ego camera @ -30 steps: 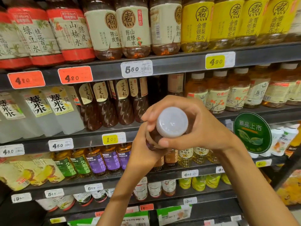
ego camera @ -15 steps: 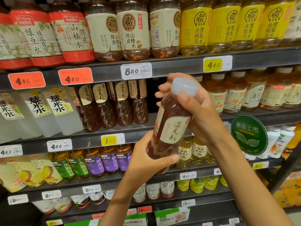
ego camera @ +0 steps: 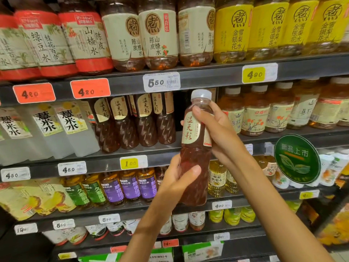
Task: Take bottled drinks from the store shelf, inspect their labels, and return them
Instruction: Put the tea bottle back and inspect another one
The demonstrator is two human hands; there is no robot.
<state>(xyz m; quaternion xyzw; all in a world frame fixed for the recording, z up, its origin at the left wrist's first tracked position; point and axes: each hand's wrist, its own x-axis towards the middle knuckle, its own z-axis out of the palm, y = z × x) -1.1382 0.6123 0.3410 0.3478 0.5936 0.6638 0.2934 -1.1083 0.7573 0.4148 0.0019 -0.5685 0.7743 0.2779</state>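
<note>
The bottle (ego camera: 196,148) in the hands holds dark red-brown drink, has a pale grey-white cap (ego camera: 201,94) and a cream label (ego camera: 190,129) with red-brown writing. Same brown bottles (ego camera: 136,121) stand on the grey shelf (ego camera: 207,76), with twisty stripes on them. Up top, yellow labels (ego camera: 264,29) with dark round marks, cream labels (ego camera: 156,33) with little red berries, and red-and-cream labels (ego camera: 86,40). Price tags are orange (ego camera: 90,88), white (ego camera: 161,82) and yellow (ego camera: 254,74). A round green sign (ego camera: 296,158) shows leaves. Lower down are purple labels (ego camera: 130,186)
</note>
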